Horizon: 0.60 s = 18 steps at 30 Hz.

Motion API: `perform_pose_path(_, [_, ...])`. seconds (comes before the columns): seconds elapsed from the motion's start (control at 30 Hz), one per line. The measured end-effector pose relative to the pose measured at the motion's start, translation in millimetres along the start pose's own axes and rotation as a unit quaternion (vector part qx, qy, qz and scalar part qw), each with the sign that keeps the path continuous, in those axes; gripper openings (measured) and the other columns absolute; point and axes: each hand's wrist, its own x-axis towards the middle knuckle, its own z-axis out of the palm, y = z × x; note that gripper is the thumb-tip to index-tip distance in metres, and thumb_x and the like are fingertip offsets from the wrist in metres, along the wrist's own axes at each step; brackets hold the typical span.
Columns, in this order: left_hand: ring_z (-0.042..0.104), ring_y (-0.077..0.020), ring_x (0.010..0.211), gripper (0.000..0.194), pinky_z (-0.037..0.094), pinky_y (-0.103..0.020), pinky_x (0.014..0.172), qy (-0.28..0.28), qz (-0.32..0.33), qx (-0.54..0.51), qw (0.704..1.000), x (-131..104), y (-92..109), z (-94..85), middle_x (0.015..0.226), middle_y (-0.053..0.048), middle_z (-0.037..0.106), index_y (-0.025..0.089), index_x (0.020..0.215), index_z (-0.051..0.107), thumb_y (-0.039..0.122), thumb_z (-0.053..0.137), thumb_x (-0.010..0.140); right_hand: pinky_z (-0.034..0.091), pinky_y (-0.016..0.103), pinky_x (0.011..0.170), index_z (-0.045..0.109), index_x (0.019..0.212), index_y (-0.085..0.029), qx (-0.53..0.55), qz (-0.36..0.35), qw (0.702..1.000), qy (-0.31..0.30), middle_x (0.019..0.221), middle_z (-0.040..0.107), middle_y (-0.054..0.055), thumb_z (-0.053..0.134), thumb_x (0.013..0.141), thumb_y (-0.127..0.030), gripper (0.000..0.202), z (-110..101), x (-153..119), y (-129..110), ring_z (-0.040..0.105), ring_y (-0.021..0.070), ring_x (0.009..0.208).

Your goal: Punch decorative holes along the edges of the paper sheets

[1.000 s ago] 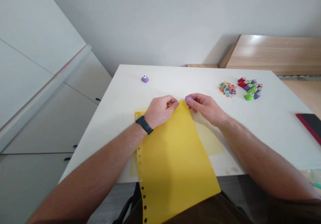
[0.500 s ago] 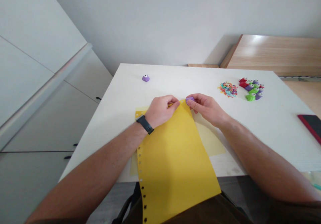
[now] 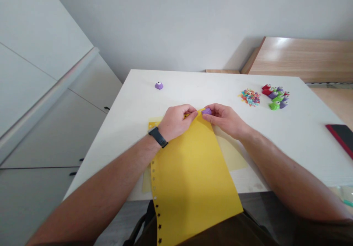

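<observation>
A yellow sheet of paper [image 3: 190, 172] hangs over the table's front edge toward my lap. Star-shaped holes run down its left side. My left hand [image 3: 178, 121], with a dark band on the wrist, pinches the sheet's top edge. Just to the right, my right hand [image 3: 224, 119] grips a small purple craft punch [image 3: 206, 111] between thumb and fingers, at the sheet's top right corner. Whether the paper sits inside the punch's slot I cannot tell. Under the yellow sheet lies a pale yellow sheet [image 3: 234, 157], partly covered.
Another purple punch [image 3: 159, 85] stands at the back left of the white table [image 3: 121, 128]. Toward the back right lie a heap of colourful paper bits [image 3: 249, 97] and a cluster of red, green and purple punches [image 3: 275, 96]. A dark red-edged object [image 3: 342, 137] rests at the right edge.
My right hand has shifted slightly left, bringing the purple punch closer to my left fingers and more of it into sight. My left hand keeps its pinch on the sheet.
</observation>
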Motion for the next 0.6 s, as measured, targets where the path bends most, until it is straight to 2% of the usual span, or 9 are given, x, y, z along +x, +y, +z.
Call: perform_pose_path(0.6, [0.072,-0.0187,0.089,0.025,0.053,-0.03,0.081,-0.01,0.002,0.008,1.0,-0.7,0.6,0.6,0.098,-0.002,0.078,0.021,0.098,0.074,0.04,0.059,0.095,0.048,0.03,0.071,0.064,0.108,-0.019,-0.031,-0.029,0.999,0.005,0.09,0.067,0.002,0.066,0.088,-0.041,0.029,2.0,-1.3,1.3,0.058,0.0157,0.076])
